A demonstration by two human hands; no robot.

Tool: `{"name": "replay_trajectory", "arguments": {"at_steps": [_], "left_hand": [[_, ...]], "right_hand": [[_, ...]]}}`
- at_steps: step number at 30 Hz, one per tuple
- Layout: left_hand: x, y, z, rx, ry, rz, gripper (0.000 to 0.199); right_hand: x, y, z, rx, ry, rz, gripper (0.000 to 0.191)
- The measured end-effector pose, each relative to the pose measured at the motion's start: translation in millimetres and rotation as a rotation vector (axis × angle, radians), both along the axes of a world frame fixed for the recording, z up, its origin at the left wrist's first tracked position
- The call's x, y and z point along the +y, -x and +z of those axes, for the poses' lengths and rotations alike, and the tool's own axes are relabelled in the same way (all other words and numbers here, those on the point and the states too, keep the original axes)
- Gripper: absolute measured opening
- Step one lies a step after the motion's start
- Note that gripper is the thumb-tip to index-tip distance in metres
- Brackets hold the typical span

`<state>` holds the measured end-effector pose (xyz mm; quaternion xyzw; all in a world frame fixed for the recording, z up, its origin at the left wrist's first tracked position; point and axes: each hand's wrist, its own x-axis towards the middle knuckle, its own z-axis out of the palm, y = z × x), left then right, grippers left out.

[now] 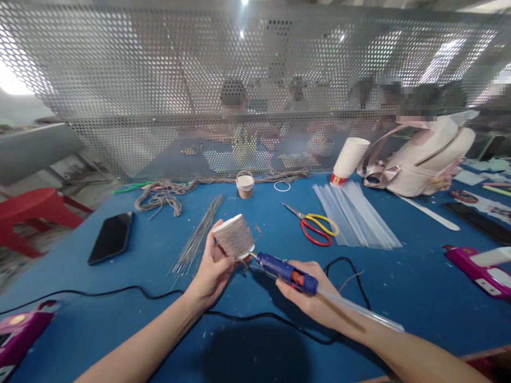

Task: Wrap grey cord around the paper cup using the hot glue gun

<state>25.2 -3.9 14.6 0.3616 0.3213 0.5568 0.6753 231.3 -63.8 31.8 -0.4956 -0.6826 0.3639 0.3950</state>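
A white paper cup wrapped in grey-beige cord lies tilted in my left hand, whose fingers are closed round it. My right hand grips a blue glue gun with a clear glue stick running out of its back. The gun's metal tip meets or nearly meets the cup's lower rim; whether they touch I cannot tell. A loose cord end hangs below the cup, between my hands.
On the blue table are scissors, clear glue sticks, thin wires, cord, a small tub, stacked cups, a phone and a bag. Behind stands a perforated metal screen.
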Motion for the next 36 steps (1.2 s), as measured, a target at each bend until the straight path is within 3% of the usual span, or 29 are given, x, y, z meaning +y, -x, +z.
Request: {"name": "replay_trajectory", "arguments": {"at_steps": [15, 21, 36], "left_hand": [[-1.1, 1.4, 1.8, -0.008, 0.030, -0.027, 0.080], [-1.3, 2.2, 4.4, 0.005, 0.044, -0.047, 0.080], [-0.5, 3.1, 6.5, -0.045, 0.086, -0.097, 0.092]], "right_hand": [[2.3, -1.8, 3.9, 0.087, 0.133, -0.037, 0.029], [1.6, -1.8, 6.5, 0.117, 0.181, 0.007, 0.032], [0.7, -4.6, -0.6, 0.160, 0.298, -0.035, 0.027]]}}
